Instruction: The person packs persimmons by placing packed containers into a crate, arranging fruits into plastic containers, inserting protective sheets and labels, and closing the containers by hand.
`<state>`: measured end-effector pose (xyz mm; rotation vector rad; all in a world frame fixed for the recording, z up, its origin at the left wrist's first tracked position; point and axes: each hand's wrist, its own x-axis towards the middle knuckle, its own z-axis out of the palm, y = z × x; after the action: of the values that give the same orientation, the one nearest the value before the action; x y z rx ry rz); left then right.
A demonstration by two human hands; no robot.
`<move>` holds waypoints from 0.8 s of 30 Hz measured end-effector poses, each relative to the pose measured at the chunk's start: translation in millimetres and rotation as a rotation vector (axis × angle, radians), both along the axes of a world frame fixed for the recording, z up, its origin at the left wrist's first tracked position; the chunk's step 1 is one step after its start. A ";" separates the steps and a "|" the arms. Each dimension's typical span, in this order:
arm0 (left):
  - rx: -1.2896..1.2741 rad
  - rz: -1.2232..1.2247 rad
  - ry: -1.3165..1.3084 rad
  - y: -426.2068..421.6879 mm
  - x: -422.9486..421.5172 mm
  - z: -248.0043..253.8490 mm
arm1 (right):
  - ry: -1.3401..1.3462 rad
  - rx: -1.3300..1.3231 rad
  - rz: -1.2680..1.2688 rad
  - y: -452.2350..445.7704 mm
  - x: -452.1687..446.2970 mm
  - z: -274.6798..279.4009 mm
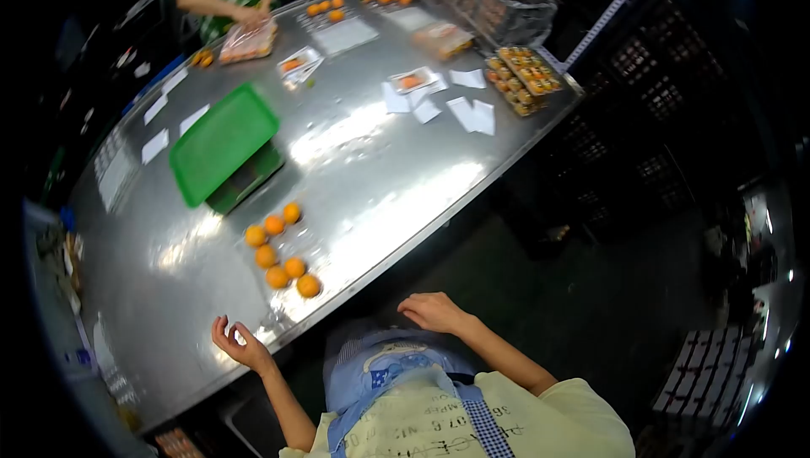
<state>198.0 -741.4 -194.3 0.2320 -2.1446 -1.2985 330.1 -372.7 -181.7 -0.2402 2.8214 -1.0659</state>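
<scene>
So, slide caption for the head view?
Left hand near seven oranges on a metal table, right hand in front of the blue apron, both empty.

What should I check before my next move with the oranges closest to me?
1. Left hand free: ok, nothing visible in it.
2. Right hand free: ok, nothing visible in it.
3. Near oranges untouched: ok, seven grouped, apart from both hands.
4. Clear plastic beside them undamaged: cannot tell, glare and blur.
5. Co-worker's hands out of the way: ok, across the table.
</scene>
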 end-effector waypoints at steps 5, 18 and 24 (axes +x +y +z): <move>0.141 -0.199 -0.060 71.3 -43.7 -22.2 | -0.011 -0.032 -0.119 64.6 -56.3 6.7; 0.286 -0.925 -0.302 366.4 -104.6 4.6 | 0.426 0.318 -0.878 404.8 -165.2 39.4; 0.180 -0.783 -0.390 441.7 -107.2 18.3 | 0.364 0.774 -0.891 544.1 -277.0 44.1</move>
<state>90.8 -299.7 -176.0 -0.3566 -2.5634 -2.0158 53.1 171.5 -137.6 1.0574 3.4435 0.1490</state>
